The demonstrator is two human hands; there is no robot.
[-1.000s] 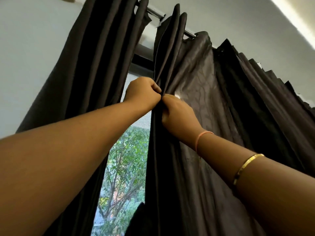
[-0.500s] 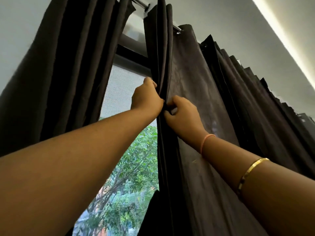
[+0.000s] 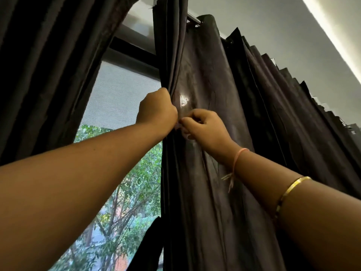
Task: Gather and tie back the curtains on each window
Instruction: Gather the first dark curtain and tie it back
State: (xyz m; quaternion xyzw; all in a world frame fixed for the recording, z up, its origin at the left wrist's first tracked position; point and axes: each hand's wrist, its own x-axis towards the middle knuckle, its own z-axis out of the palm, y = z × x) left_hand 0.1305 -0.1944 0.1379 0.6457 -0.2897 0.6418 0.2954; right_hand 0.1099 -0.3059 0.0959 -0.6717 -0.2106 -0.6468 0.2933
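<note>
1. Daylight comes through a window (image 3: 121, 94) behind the fingers, with green trees (image 3: 134, 192) below the knuckles and a grey ceiling (image 3: 273, 20) high above them.
2. Hanging from a rod (image 3: 193, 18) well above the fingers, the right curtain (image 3: 207, 61) is the piece being worked. Its near edge is bunched into narrow upright folds, and a broad flat panel spreads away beyond the fingertips. A left curtain (image 3: 48, 75) hangs well apart from them on the other side of the glass.
3. The left hand (image 3: 157, 110) is clenched round the bunched edge folds. The right hand (image 3: 205, 128) has its fingers curled and pinches the cloth just beside the left knuckles, touching or nearly so. A pink thread band (image 3: 237, 159) and a gold bangle (image 3: 289, 192) sit on that arm.
4. The step in hand looks like gathering, pleat by pleat, with most of the panel not yet drawn in. No tie-back shows anywhere.
5. Next, the pinching fingers probably need to reach further along the flat panel and bring another fold to the fist without loosening what it holds.
6. The cloth is dark, heavy-looking and slightly shiny. A small bright patch just above the right fingertips may be light through the weave, though I cannot tell.
</note>
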